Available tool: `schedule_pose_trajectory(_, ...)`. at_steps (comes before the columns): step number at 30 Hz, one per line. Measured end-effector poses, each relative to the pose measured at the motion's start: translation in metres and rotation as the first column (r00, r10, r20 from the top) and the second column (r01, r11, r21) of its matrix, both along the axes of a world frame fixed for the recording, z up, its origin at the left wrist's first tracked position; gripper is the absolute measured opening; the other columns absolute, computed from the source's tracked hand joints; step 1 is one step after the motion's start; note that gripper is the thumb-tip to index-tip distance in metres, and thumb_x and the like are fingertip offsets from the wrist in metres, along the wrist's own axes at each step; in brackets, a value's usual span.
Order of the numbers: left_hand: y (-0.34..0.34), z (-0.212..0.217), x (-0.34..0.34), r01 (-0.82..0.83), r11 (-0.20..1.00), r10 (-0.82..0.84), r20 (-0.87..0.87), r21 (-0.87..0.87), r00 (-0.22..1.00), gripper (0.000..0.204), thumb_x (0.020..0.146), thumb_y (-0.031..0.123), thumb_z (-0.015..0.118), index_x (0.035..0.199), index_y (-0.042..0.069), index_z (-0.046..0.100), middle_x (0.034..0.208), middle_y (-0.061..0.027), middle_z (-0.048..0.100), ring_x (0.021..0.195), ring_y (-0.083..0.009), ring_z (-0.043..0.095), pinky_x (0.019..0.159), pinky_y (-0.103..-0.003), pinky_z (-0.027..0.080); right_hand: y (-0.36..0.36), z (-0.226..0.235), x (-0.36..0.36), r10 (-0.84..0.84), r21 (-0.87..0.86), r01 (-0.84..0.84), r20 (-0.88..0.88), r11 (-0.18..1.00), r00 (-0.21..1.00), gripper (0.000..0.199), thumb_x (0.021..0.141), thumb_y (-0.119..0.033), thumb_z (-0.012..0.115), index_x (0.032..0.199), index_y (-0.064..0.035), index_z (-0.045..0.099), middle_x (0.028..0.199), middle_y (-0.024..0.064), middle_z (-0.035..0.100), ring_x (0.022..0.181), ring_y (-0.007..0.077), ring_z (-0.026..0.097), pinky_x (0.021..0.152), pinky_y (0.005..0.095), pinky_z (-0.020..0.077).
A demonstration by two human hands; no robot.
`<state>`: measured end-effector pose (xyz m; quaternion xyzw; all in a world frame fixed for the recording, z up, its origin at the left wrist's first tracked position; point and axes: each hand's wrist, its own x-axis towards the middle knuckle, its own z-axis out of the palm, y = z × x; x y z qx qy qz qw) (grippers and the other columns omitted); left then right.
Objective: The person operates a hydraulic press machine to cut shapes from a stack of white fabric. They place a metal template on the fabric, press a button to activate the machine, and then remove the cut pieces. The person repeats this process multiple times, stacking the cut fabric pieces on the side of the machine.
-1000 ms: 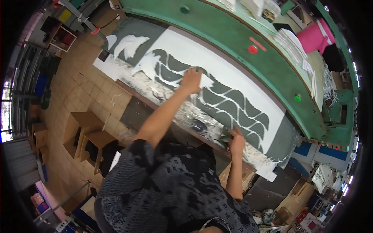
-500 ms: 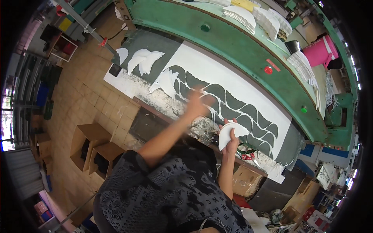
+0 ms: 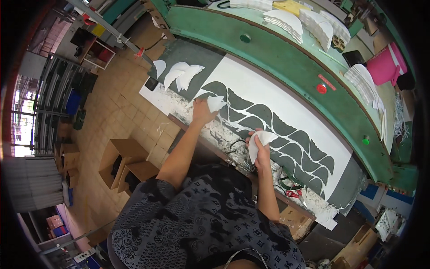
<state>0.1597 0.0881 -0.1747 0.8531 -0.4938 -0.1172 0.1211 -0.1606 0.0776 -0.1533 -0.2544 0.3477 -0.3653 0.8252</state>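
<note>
My right hand (image 3: pixel 263 158) is closed round some white curved cut pieces (image 3: pixel 256 144), thumb on top, above the near side of the cut sheet. Farther left, my left hand (image 3: pixel 202 112) grips another bunch of white cut pieces (image 3: pixel 216 104), its fingers partly hidden behind them. Between and beyond my hands lies a white sheet (image 3: pixel 251 71) on a dark board (image 3: pixel 186 51). Curved openings run along the sheet, with thin white strips between them. More loose white pieces (image 3: pixel 182 76) lie on the board at the far left.
A green machine beam (image 3: pixel 277 47) crosses behind the sheet, with a red button (image 3: pixel 321 88) on it. Stacks of white pieces (image 3: pixel 283 24) and a pink container (image 3: pixel 384 63) stand beyond. Red-handled scissors (image 3: pixel 296 195) lie among scraps on the near ledge. Cardboard boxes (image 3: pixel 123 154) stand on the floor.
My left hand has moved left from over the sheet's openings and now grips the white pieces at its left end. My right hand still holds its pieces. The view has shifted slightly.
</note>
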Motion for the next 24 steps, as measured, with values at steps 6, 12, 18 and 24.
schedule_pose_trajectory(6,0.01,0.02,0.021,-0.01,0.99,-0.019,-0.198,-0.141,0.98,0.065,0.074,0.025,0.086,0.127,-0.002,0.058,0.105,-0.0298,0.073,0.101,-0.0466,0.072,0.089,-0.052,0.057,-0.002,-0.005,0.012,0.005,-0.006,-0.005,-0.103,1.0,0.995,0.039,0.107,-0.021,0.062,0.142,-0.0071,0.05,0.117,0.0095,0.068,0.095,0.0187,0.067,0.074,0.0331,0.0568)
schedule_pose_trajectory(12,0.034,0.062,0.082,-0.351,0.756,0.207,-0.308,-0.552,0.929,0.051,0.083,0.012,0.083,0.126,-0.002,0.059,0.101,-0.0274,0.075,0.095,-0.0415,0.075,0.083,-0.048,0.058,0.021,0.015,0.054,-0.049,0.051,0.05,-0.017,0.997,0.999,0.042,0.105,-0.023,0.065,0.141,-0.0067,0.049,0.117,0.0114,0.067,0.096,0.0223,0.066,0.076,0.0364,0.0555)
schedule_pose_trajectory(18,0.037,0.081,0.161,-0.388,0.775,0.115,-0.492,-0.499,0.863,0.051,0.086,0.01,0.084,0.127,-0.005,0.057,0.107,-0.0224,0.074,0.096,-0.0272,0.074,0.084,-0.039,0.057,0.007,0.038,0.174,-0.019,-0.107,0.021,0.019,0.994,1.0,0.048,0.102,-0.029,0.069,0.139,-0.007,0.049,0.117,0.0112,0.066,0.096,0.0228,0.065,0.077,0.0356,0.054)
schedule_pose_trajectory(24,0.026,0.066,0.171,-0.007,0.85,-0.355,-0.582,-0.527,0.731,0.068,0.1,0.025,0.072,0.151,-0.005,0.04,0.138,-0.0278,0.055,0.13,-0.0368,0.055,0.112,-0.049,0.042,0.01,0.029,0.306,-0.174,-0.007,0.174,-0.036,0.985,0.984,0.059,0.102,-0.027,0.072,0.15,-0.0046,0.046,0.128,0.0121,0.067,0.11,0.0249,0.068,0.093,0.0396,0.0567)
